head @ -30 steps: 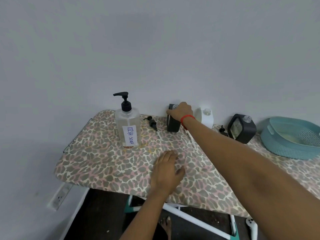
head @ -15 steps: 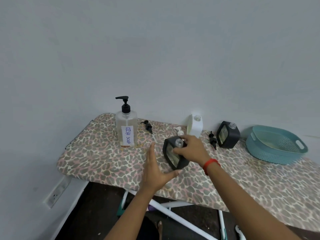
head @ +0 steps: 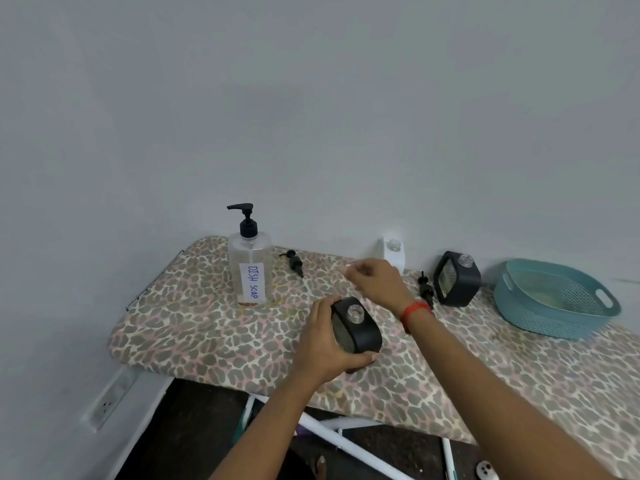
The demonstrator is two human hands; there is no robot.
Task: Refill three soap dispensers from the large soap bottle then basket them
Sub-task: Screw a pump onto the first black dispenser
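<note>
While left hand (head: 323, 344) grips black dispenser (head: 358, 327) w/ open neck, right hand (head: 375, 284) hovers loosely curled, empty.

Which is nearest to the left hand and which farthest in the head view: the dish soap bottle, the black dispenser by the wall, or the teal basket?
From the left hand:
1. Dish soap bottle, up and to its left.
2. Black dispenser by the wall, to the right.
3. Teal basket, far right.
</note>
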